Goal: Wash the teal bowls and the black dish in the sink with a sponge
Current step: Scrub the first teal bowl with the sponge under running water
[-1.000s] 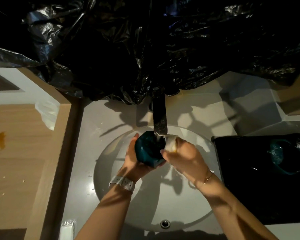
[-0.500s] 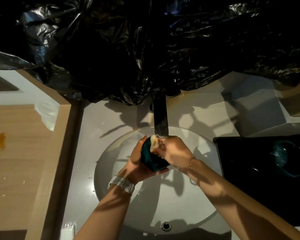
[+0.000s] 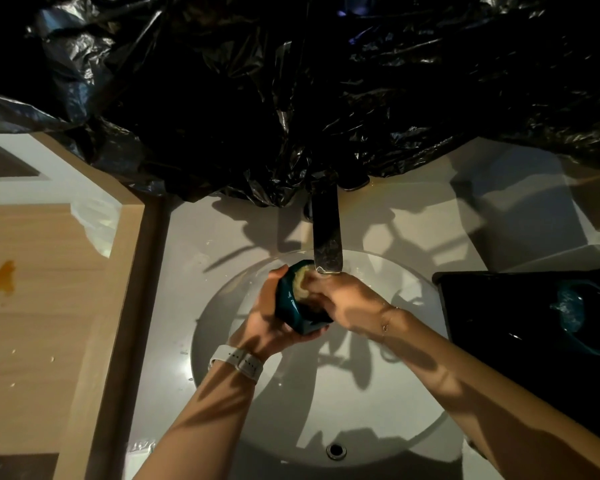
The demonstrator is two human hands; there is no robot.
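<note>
1. Left hand (image 3: 269,318) curls around the teal bowl (image 3: 291,311), tilting it under the faucet (image 3: 326,242) above the sink (image 3: 222,341).
2. Right hand (image 3: 343,299) presses the sponge (image 3: 300,282) inside, scrubbing.
3. Second teal bowl (image 3: 575,317) waits on the black dish (image 3: 499,306).

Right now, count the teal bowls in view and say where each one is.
2. One teal bowl is held over the sink by the left hand while the right hand scrubs inside it. The other bowl sits on the black tray at right. Others may be hidden.

Glossy teal bowl (image 3: 293,311), crinkled shiny black plastic sheet (image 3: 291,81), perhaps metal faucet (image 3: 326,237)
</note>
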